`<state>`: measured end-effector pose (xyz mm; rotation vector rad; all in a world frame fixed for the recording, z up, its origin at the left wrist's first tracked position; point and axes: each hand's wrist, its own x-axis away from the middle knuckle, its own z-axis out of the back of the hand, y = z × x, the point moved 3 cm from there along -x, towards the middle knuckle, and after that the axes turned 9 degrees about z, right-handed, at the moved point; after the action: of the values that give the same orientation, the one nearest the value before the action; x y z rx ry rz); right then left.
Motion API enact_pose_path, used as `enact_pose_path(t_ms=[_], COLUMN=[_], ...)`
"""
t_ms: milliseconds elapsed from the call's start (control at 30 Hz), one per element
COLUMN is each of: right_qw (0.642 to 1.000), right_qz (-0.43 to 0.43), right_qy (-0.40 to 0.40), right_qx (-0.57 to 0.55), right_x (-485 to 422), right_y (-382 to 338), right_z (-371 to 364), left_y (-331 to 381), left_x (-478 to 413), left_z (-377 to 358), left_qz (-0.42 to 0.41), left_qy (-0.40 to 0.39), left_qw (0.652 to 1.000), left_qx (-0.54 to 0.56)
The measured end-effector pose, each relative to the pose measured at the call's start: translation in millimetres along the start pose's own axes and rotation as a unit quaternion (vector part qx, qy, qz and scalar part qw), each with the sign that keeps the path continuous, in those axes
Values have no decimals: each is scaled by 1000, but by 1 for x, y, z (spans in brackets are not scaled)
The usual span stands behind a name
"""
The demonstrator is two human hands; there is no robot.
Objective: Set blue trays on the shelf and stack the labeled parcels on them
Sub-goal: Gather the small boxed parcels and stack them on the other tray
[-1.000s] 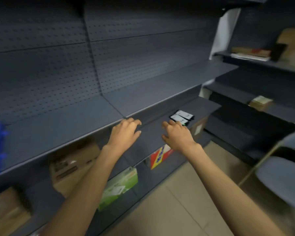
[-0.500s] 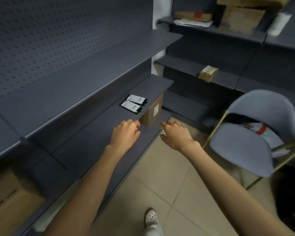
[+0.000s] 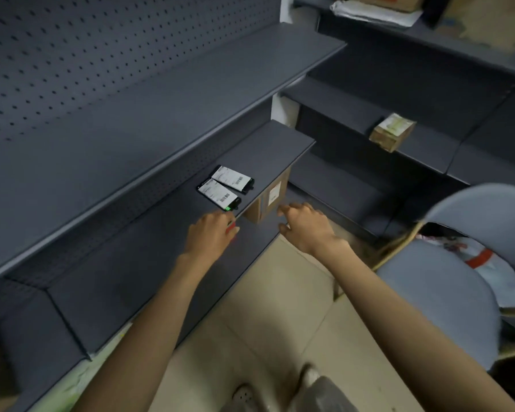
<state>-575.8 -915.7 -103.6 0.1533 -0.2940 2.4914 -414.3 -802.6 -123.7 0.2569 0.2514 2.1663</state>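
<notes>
We hold both hands out over dark shelf. Left hand loosely curled, empty, near two labeled black parcels. Right hand spread, empty, beside cardboard box.

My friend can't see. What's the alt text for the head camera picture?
A left hand and right hand reach toward a dark grey shelf holding two black labeled parcels. A labeled cardboard box sits under it, and a grey chair stands at right.

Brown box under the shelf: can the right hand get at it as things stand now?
Probably yes. The right hand hovers open just in front of the box, whose labelled side is exposed, and nothing lies between them. The shelf covers only the box's top.
</notes>
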Motion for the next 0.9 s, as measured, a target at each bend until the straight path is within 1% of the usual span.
enact_pose_path(t_ms=[100,200,300,433,500,600,800,900], right_qw=[999,996,991,983,979,973,964,961], right_qz=[28,80,129,175,193,217,228,238], right_qy=[-17,-30,-41,-61,-66,-82,-136,-141], right_qx=[-2,7,-5,6,-2,-17,-26,-23], right_x=[-44,-91,-138,-195,-220,-252,-310,-335], right_y=[35,69,99,130,139,147,148,142], right_z=[0,-1,-3,-18,-29,-50,-104,-133], left_y=[10,24,39,50,49,41,8,-8], left_x=[-36,-73,-104,-142,-159,-178,-207,-215], left_z=[-18,-38,-56,-81,-95,-114,-157,-180], left_qz=[44,90,152,221,245,262,306,319], left_qy=[-16,-22,-24,-44,-51,-39,-53,-52], left_qw=[999,996,988,974,968,963,949,944], left_qx=[-2,-6,7,13,24,42,54,73])
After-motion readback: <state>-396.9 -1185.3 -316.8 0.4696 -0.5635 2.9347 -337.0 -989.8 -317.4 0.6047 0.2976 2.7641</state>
